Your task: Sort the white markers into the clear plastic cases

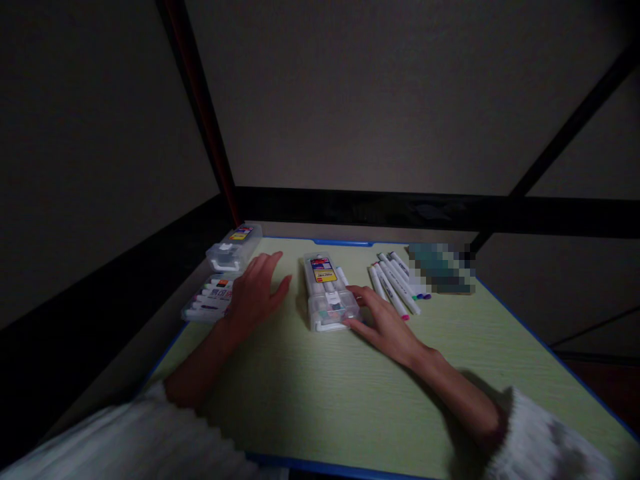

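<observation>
A clear plastic marker case point(323, 293) with a yellow, red and blue label lies in the middle of the table, its white handle towards me. Several markers show through its walls. My right hand point(385, 327) grips the case's near right corner, thumb at the front and fingers along the side. Beside the case, partly behind it, a white marker point(342, 276) shows. My left hand point(257, 290) is open, held to the left of the case with thumb and fingers apart and nothing in it. It partly covers a flat pack of markers point(207, 303).
A second clear case point(235, 245) stands at the table's back left corner. Several loose white markers point(395, 283) lie right of the middle case. Beyond them is a blurred-out greenish flat item point(440, 267). The blue-edged table point(320, 407) meets a wall at the back.
</observation>
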Demonstrator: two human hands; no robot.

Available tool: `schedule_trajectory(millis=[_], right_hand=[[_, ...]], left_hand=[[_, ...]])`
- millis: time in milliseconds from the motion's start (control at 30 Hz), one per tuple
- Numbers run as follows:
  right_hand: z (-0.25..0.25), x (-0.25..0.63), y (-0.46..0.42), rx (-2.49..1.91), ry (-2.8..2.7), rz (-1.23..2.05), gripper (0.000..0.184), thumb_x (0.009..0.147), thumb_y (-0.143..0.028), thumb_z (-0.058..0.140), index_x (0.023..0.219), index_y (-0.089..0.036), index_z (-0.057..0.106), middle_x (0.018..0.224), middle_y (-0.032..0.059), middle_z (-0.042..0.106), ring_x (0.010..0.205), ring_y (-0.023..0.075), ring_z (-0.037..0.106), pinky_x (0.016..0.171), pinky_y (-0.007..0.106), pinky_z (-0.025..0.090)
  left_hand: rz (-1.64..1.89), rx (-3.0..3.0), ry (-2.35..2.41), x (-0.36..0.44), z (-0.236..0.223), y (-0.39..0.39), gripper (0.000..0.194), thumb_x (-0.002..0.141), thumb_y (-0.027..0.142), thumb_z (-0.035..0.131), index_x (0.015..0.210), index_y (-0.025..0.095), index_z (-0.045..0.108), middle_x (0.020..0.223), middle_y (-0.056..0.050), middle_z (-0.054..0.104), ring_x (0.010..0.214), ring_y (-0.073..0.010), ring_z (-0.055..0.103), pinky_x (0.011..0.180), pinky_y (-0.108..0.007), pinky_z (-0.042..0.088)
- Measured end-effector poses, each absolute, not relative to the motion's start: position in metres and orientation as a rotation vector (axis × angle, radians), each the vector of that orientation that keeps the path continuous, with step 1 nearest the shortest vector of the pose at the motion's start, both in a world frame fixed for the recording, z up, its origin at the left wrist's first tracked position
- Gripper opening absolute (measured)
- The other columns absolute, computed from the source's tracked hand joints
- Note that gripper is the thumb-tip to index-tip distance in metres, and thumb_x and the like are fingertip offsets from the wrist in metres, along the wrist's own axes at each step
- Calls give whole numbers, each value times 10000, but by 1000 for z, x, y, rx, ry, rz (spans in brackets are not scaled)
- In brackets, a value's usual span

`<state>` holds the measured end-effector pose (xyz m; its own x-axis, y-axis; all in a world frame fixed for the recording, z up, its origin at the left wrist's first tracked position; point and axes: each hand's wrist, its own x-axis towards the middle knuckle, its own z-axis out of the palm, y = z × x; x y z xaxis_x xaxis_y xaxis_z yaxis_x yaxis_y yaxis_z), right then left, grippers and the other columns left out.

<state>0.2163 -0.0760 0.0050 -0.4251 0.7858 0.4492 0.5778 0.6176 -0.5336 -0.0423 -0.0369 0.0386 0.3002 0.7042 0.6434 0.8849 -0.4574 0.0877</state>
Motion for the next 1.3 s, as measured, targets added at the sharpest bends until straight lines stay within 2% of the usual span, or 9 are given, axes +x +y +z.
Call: schedule_trajectory(millis=[167, 267, 400, 567, 800, 1033, 1300], right_hand=[[5, 217, -77, -1069, -2156, 376, 441, 831, -316, 545, 1229, -210, 385, 1141, 104, 545, 945, 217, 588, 809, 395, 512], [5, 217, -77, -1081, -2159, 379, 441, 832, -311, 543, 1227, -200, 382, 1142, 109, 543, 939, 219, 588, 801, 397, 514], [4, 217, -77, -1074, -2158, 411, 435, 833, -302, 544, 1220, -203, 373, 1149, 106, 532, 952, 217, 578, 818, 401, 505], [6, 217, -77, -1063, -2156, 434, 423, 835, -293, 545, 1210, -198, 375, 1143, 101, 528, 971, 217, 570, 836, 391, 492], [7, 217, -77, -1067, -2156, 455, 422, 839, -291, 537, 1209, -188, 363, 1136, 110, 528, 946, 217, 562, 823, 390, 486], [7, 217, -77, -1070, -2153, 486, 411, 841, -290, 532, 1202, -182, 370, 1121, 105, 528, 941, 211, 553, 824, 369, 479], [6, 217, -77, -1064, -2158, 494, 421, 844, -291, 527, 1214, -178, 362, 1138, 113, 516, 941, 212, 547, 826, 377, 474]], left_hand=[[-912, -1956, -1793, -70, 41, -11, 437, 767, 315, 549, 1158, 143, 458, 1153, -143, 433, 1085, -314, 435, 920, -455, 387], [-872, -1853, -1983, -90, 39, 2, 519, 747, 327, 557, 1208, 121, 436, 1219, -179, 367, 1124, -363, 397, 916, -483, 380], [-853, -1774, -2160, -109, 38, 11, 587, 760, 351, 529, 1285, 130, 387, 1270, -195, 312, 1170, -387, 361, 925, -489, 374], [-783, -1831, -2178, -118, 32, 18, 568, 771, 378, 504, 1286, 162, 406, 1273, -194, 342, 1167, -395, 366, 899, -506, 386], [-602, -1819, -2138, -119, 27, 23, 537, 794, 400, 452, 1254, 122, 458, 1269, -198, 382, 1181, -383, 343, 915, -476, 382], [-503, -1815, -2160, -116, 31, 24, 551, 765, 457, 497, 1229, 161, 472, 1243, -199, 420, 1151, -401, 377, 880, -501, 389], [-664, -1919, -2238, -117, 28, 27, 670, 725, 457, 560, 1314, 199, 373, 1316, -189, 307, 1087, -385, 491, 882, -459, 419]])
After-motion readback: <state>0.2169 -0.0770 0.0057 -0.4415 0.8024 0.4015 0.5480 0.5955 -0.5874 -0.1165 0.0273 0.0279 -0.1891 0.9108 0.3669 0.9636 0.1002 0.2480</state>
